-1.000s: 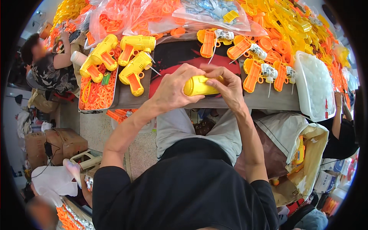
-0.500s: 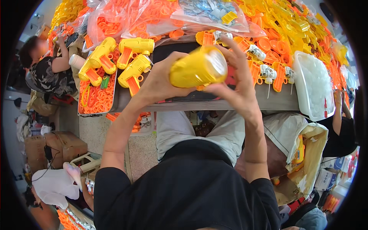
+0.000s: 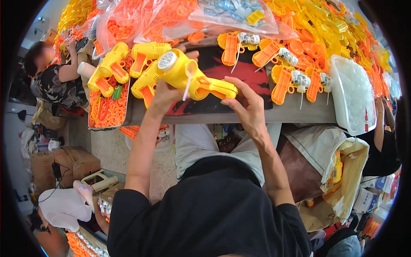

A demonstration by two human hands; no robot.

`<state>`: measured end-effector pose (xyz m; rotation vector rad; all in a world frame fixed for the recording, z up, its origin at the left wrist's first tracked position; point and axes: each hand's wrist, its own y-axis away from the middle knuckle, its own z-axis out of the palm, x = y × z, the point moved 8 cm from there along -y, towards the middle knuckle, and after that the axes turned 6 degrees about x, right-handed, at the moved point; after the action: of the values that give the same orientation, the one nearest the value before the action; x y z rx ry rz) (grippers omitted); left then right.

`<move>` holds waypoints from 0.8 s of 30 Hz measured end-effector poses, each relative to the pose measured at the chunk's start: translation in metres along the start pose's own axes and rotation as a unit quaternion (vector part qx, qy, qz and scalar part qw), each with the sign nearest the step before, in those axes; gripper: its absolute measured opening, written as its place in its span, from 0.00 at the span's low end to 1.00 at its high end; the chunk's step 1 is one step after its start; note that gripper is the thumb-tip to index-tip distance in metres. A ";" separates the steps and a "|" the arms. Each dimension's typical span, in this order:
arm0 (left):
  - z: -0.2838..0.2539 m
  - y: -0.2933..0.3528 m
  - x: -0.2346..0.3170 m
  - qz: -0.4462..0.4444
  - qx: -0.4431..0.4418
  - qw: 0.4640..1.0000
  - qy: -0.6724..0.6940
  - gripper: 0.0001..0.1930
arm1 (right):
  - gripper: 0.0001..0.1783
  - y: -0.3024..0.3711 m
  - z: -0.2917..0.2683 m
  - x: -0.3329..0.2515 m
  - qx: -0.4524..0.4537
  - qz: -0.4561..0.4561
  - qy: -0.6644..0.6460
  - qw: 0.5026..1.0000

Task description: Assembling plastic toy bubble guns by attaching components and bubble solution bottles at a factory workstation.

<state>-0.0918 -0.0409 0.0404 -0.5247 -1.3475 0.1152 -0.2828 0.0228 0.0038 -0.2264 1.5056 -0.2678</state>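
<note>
At the far left, a co-worker in a dark patterned top (image 3: 62,83) sits beyond the end of the table (image 3: 299,114). Next comes a tray (image 3: 128,100) full of small orange rings (image 3: 112,115), with yellow guns with orange handles (image 3: 114,58) lying over its rim and just beside it. The left hand (image 3: 166,95) is wrapped round the body of a yellow toy gun (image 3: 185,73), its fingertips showing past the far side. The toy is held up above a black-and-red mat (image 3: 214,64), its round, pale-faced end turned up and to the left (a thin white strip (image 3: 187,88) hangs from it), while its handle points right. There the right hand (image 3: 250,105) has the handle's end pinched between thumb and fingers. Further right, four orange handle pieces with white printed cylinders (image 3: 281,85) lie on the table in two loose rows. Near its right end stands a translucent tub (image 3: 335,85) of pale pieces, and past that another person's forearm (image 3: 378,128) shows.
</note>
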 end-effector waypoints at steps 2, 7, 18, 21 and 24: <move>-0.004 -0.003 -0.010 -0.068 0.006 0.996 0.053 0.39 | 0.32 -0.006 0.003 -0.007 -0.045 0.021 0.027 0.998; 0.007 0.011 -0.041 -0.234 0.109 0.937 0.235 0.24 | 0.35 -0.004 0.013 -0.030 -0.106 0.059 -0.077 0.990; 0.043 0.037 -0.081 -0.347 0.143 0.873 0.311 0.26 | 0.30 -0.005 -0.001 -0.019 -0.076 0.066 -0.117 0.988; 0.050 0.044 -0.088 -0.371 0.153 0.846 0.351 0.26 | 0.29 -0.003 -0.005 -0.020 -0.056 0.055 -0.112 0.991; 0.060 0.046 -0.092 -0.389 0.118 0.830 0.382 0.25 | 0.29 -0.002 -0.010 -0.019 -0.051 0.054 -0.111 0.991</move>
<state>-0.1600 -0.0176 -0.0536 0.2236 -0.6464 -0.5501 -0.2934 0.0274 0.0223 -0.2472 1.3076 -0.0757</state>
